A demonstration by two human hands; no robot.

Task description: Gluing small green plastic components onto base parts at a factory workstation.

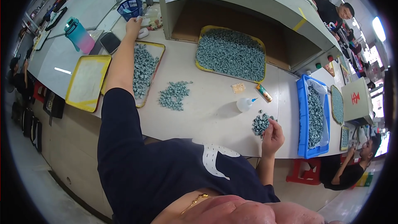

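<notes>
My left arm is stretched far forward, and my left hand [133, 25] is beside a dark blue plastic basket [131, 9]. Its fingers look closed on a tiny pale thing I cannot make out. Below that arm lies a yellow-edged tray [156, 52] with small grey-green pieces [144, 68]. My right hand [272, 136] is over the right edge of a small heap of dark grey-green pieces [260, 124], thumb and fingers pinched together; what they hold, if anything, is too small to name. A looser pile of lighter pieces [175, 96] lies mid-table.
A full yellow-rimmed tray [265, 64] stands before the shelf opening. Nearer are a white squeeze bottle [244, 105], an orange tube [264, 93] and a patterned square [239, 88]. A blue crate [302, 116] stands right; an empty tray [88, 84], phone [110, 42] and water bottle [79, 36] left.
</notes>
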